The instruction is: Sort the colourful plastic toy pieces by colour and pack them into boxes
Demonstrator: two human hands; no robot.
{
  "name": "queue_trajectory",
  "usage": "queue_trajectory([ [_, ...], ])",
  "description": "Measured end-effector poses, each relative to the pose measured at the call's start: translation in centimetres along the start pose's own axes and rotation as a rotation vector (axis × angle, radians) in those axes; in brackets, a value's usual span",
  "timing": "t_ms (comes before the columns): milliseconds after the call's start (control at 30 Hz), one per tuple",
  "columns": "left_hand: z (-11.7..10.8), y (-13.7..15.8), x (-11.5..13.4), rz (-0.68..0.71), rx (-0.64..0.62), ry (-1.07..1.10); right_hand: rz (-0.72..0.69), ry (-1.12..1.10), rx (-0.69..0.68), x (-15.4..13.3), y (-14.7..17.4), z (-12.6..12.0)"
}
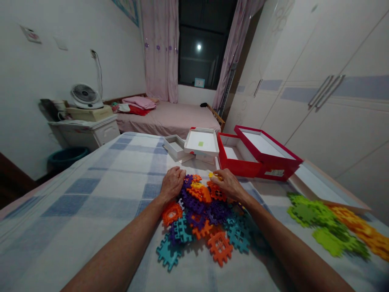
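A heap of interlocking plastic building tiles [219, 213] in purple, orange, teal and yellow lies on the checked bedspread between my arms. My left hand [173, 182] rests at the heap's far left edge, its fingers curled in beside a purple tile [187, 181]. Whatever those fingers hold is hidden. On the opposite side, my right hand [227, 184] pinches a small yellow tile [212, 175] above the orange ones. Closest to me are an orange window-shaped tile [220, 247] and a teal tile [168, 252].
Beyond the heap stand a small grey box [176, 147], a white box lid [201, 141] and red boxes [240, 156]. Green tiles [325, 223] and yellow-orange tiles [361, 229] are piled at the right, near a shallow white tray [328, 184].
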State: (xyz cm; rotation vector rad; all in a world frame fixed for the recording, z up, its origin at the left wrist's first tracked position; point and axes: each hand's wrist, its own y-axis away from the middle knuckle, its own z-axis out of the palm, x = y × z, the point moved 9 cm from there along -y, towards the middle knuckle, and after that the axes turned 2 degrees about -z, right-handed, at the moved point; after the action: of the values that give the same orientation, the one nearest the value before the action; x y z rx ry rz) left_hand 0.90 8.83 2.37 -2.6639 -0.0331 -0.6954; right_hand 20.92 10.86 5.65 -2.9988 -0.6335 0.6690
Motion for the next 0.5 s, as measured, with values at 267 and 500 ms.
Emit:
queue_trajectory([
  [267, -0.5, 0.2, 0.5, 0.003, 0.008, -0.015, -0.289, -0.035, -0.245, -7.5, 0.5, 2.0],
  [500, -0.5, 0.1, 0.3, -0.003, 0.024, -0.012, -0.264, 0.094, -0.248, -7.5, -0.5, 2.8],
])
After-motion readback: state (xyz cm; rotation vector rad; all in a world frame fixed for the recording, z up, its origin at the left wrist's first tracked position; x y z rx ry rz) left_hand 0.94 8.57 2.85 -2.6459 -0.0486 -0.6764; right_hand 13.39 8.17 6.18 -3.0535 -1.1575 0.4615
